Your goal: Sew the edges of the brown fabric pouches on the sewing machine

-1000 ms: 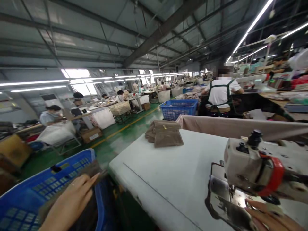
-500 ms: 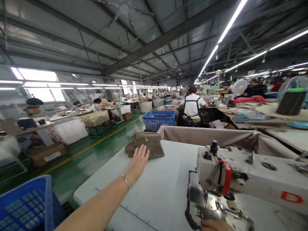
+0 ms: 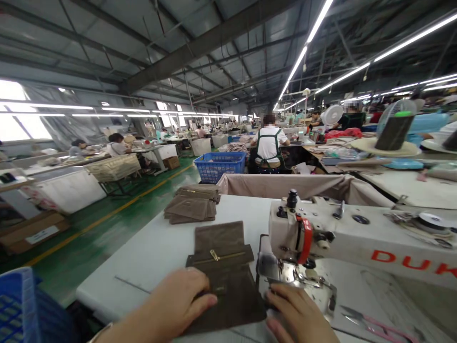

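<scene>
A brown fabric panel with a brass-coloured zipper point(image 3: 228, 274) lies on the white sewing table point(image 3: 132, 271), left of the sewing machine point(image 3: 321, 224). My left hand point(image 3: 182, 295) grips its left side, thumb on top and the other fingers curled and partly hidden. At the panel's lower right edge is my right hand point(image 3: 300, 314), close in front of the machine's metal plate, with fingers stretched out and slightly apart. Farther back on the table sits a stack of similar brown panels point(image 3: 193, 205).
Pink-handled scissors point(image 3: 378, 328) lie right of my right hand. A cloth-lined bin point(image 3: 278, 186) borders the table's far edge. Blue baskets stand at lower left point(image 3: 32, 305) and ahead point(image 3: 219, 166). A co-worker point(image 3: 269, 143) sits beyond, back turned.
My left hand has drawn one zippered panel off the stack and towards me, beside the machine. My right hand has come further into view at the panel's edge. The view has turned right.
</scene>
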Available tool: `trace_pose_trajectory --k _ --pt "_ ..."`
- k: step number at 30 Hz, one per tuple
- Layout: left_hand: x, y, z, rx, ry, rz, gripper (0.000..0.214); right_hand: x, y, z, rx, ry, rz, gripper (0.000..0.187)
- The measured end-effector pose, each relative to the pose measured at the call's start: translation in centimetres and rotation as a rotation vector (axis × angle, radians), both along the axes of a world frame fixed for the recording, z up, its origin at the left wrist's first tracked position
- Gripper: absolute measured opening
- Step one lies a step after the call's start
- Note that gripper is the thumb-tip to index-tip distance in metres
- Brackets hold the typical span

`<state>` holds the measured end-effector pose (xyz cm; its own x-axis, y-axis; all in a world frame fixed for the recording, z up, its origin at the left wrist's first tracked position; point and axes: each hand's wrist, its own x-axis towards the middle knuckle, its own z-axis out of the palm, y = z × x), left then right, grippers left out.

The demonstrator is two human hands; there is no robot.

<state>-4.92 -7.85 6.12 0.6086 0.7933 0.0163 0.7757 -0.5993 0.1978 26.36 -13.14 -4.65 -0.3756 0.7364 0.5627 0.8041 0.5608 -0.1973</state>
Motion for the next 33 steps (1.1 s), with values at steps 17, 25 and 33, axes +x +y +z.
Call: trace_pose_trajectory --k 17,25,33 --pt "8.9 1.9 -3.3 -0.155 -0.358 0.108 0.015 -4.1 -3.1 1.7 -0.354 0.414 -0.175 0.005" --pt "7.4 -2.8 2.1 -0.959 -0.969 0.129 0.033 -0.9 -4.4 6.7 -0.403 0.57 0.007 0.014" --pt "8.1 -4.9 1.8 -0.909 -1.156 0.273 0.033 0.0 -5.9 9.0 -0.28 0.508 0.007 0.015"
